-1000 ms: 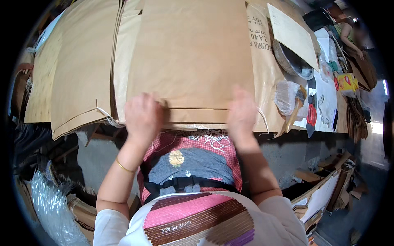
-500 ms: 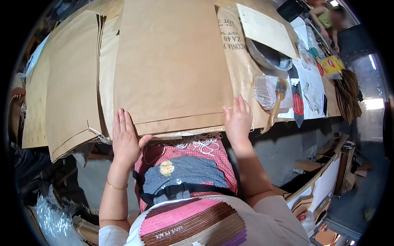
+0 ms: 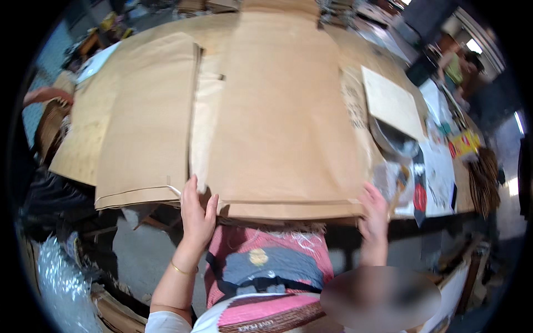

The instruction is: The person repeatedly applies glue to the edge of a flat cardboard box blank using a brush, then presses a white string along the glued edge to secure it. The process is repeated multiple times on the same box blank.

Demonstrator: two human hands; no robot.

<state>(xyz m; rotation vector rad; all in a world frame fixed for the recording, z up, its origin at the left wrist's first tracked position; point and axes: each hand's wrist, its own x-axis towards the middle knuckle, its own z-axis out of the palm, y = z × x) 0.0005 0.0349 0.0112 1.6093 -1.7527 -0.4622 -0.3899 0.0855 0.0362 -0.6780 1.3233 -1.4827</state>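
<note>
A large brown kraft paper bag (image 3: 283,116) lies lengthwise before me, its folded near edge at the front of the table. Beside its near left corner is my left hand (image 3: 197,216), fingers stretched upward and thumb apart. My right hand (image 3: 374,216) touches the near right corner; its fingers are blurred, so their grip is unclear. To the left rests a stack of similar brown paper bags (image 3: 147,122), with a bit of white cord (image 3: 174,190) at its near corner. White threads (image 3: 302,240) hang below the table edge over my red checked apron (image 3: 222,244).
On the right are a pale board (image 3: 391,102) over a round dish, a plastic-wrapped lump (image 3: 386,180), red-handled scissors (image 3: 420,197) and a yellow packet (image 3: 465,143). A bundle of brown strips (image 3: 484,180) hangs there. Another person (image 3: 452,69) is at the far right.
My view has tilted up, showing more of the far table. Both hands stay at the bag's near corners. The white cord-like piece by my right fingers no longer shows.
</note>
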